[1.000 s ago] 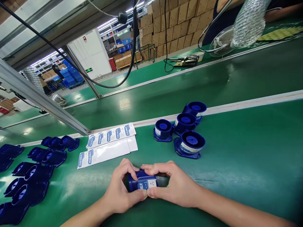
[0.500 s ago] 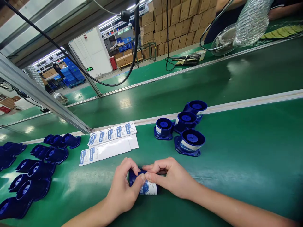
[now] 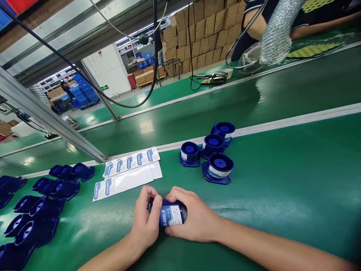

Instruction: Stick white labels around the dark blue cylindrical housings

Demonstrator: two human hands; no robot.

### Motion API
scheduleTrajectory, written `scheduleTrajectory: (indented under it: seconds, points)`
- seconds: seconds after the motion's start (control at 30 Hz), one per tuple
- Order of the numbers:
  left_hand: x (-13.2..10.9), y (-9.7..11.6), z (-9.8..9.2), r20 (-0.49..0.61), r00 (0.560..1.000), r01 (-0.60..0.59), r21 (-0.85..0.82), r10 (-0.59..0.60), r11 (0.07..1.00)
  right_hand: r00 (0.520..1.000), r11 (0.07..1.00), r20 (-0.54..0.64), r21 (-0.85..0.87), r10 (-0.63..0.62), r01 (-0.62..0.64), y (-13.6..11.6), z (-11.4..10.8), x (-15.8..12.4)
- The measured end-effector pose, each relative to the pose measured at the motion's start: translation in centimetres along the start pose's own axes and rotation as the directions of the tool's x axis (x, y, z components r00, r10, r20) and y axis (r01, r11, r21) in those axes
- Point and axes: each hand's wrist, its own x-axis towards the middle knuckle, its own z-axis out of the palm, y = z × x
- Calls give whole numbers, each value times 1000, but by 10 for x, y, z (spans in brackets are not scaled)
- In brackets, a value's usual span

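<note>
Between both hands, low over the green bench, lies a dark blue round plastic housing (image 3: 184, 213) on its side. A white and blue printed label (image 3: 171, 216) wraps its curved face. My left hand (image 3: 148, 216) grips the left end, thumb pressed on the top. My right hand (image 3: 194, 216) curls around the right end, fingers above and thumb below the label. Beyond my hands lie label sheets (image 3: 131, 163), one partly bare of labels. Several labelled blue housings (image 3: 219, 169) stand upright past my right hand.
Rows of blue housings without visible labels (image 3: 42, 209) lie at the left. A metal post (image 3: 56, 109) and a hanging black cable (image 3: 135, 105) stand ahead. Across the belt are a soldering tool (image 3: 216, 77), a foil duct (image 3: 275, 37) and a person's arm (image 3: 324, 28).
My right hand has gone from pinching at the label's upper edge to wrapping around the housing's right end. The label now lies smoother and shows more print. The view has shifted slightly.
</note>
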Motion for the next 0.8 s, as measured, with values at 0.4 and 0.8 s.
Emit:
scheduleTrajectory:
  seconds: [0.4,0.8]
  points:
    - [-5,-5,1,10,997,-79,19,79,997,938,805,182,481,295,-347,-9,-10,14]
    - [3,-4,-2,24,999,-36,-58,37,998,981,883,30,432,191,-185,-4,-9,13]
